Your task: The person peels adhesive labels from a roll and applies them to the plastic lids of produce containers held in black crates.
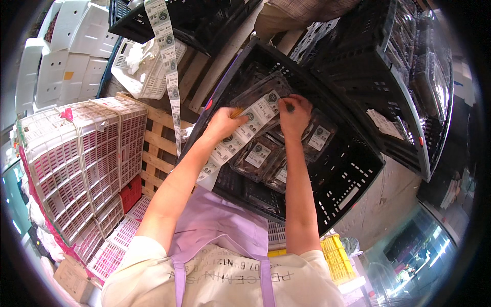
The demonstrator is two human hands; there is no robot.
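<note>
A long strip of printed stickers [237, 137] runs diagonally over a black plastic crate [347, 169]. My left hand [226, 122] grips the strip's edge from the left side, with something yellow under its fingers. At the strip's upper end is my right hand [294, 115], its thumb and forefinger pinched by the last sticker; whether it holds that sticker is unclear. Clear plastic packs with dark contents lie in the crate, and several bear labels, such as the labelled pack [257, 156] below the strip. Another clear pack [245, 92] lies partly beneath the strip, near both hands.
Black crates of packs [391, 92] stand at right. A second sticker strip [170, 63] hangs at upper left, before a white basket [147, 82]. White crates [88, 153] and a wooden pallet [159, 142] stand left. Part of a person's clothing [303, 13] shows at the top.
</note>
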